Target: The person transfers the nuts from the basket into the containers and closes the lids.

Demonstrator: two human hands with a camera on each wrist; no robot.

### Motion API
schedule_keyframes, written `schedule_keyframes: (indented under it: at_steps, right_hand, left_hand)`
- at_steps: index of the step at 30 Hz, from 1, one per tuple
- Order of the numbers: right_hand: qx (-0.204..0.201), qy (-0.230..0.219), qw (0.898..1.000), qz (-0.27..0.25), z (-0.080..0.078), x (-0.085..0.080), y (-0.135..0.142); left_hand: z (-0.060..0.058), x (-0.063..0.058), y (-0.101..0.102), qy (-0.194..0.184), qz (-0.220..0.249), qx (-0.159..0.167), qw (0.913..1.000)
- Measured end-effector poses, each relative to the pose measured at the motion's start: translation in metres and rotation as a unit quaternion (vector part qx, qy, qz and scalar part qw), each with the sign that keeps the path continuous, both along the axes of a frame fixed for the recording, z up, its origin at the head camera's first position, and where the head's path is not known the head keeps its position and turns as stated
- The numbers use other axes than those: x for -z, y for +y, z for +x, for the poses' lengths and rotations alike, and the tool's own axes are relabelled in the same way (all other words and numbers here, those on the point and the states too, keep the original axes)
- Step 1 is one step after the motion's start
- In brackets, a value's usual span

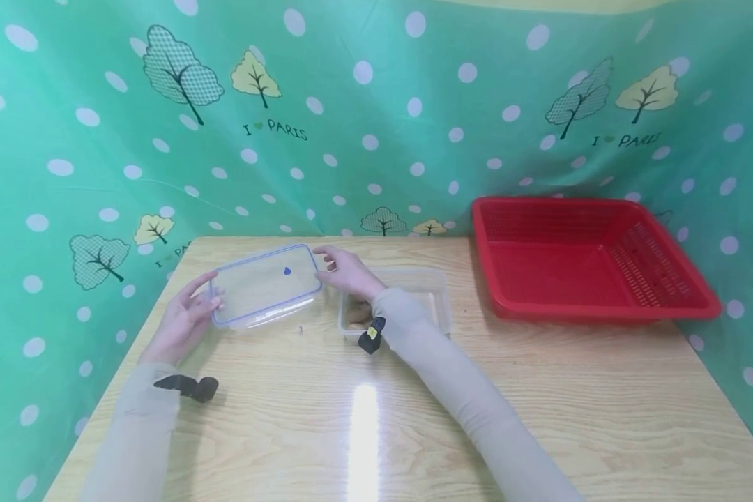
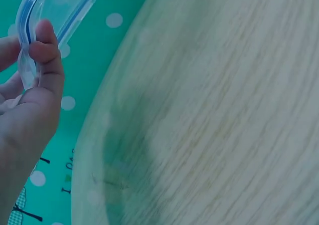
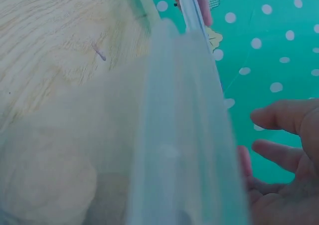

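A clear plastic lid with a blue seal (image 1: pixel 263 289) is held tilted above the left part of the table. My left hand (image 1: pixel 185 317) grips its left edge; in the left wrist view, thumb and fingers pinch the lid's corner (image 2: pixel 27 60). My right hand (image 1: pixel 348 272) is at the lid's right end, fingers spread and loosely bent. In the right wrist view the right hand's fingers (image 3: pixel 279 155) stand apart with nothing between them. Below the right wrist is a clear plastic container (image 1: pixel 440 300) with brownish rounded items (image 1: pixel 359 314) inside, partly hidden by the forearm.
A large red plastic basket (image 1: pixel 602 314) stands at the back right of the wooden table (image 1: pixel 276 418). A green dotted cloth (image 1: pixel 351 125) hangs behind and beside the table. A small dark scrap (image 1: pixel 300 329) lies on the wood near the lid.
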State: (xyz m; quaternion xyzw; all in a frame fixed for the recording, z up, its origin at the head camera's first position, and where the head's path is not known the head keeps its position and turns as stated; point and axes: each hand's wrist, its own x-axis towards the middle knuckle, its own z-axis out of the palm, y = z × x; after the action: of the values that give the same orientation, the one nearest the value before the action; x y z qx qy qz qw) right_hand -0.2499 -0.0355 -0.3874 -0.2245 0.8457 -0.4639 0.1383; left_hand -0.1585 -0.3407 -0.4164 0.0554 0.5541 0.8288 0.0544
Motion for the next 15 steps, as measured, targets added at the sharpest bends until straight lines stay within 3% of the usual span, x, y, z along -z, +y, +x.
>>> schedule_keyframes:
  at_steps: [6, 11, 15]
  right_hand:
    - [0.009, -0.031, 0.998, -0.048, -0.0015, 0.0014, 0.0010]
    - [-0.028, -0.059, 0.993, -0.100, -0.0007, 0.0034, 0.0039]
    - [-0.049, -0.074, 0.990, -0.108, 0.0007, 0.0036, 0.0091]
  left_hand:
    - [-0.0049, 0.0057, -0.0049, 0.029, 0.047, 0.020, 0.9982]
    - [-0.0060, 0.0081, -0.0077, 0.038, 0.051, 0.023, 0.9977]
    - [-0.0079, 0.0044, -0.0039, 0.035, 0.074, 0.007, 0.9966]
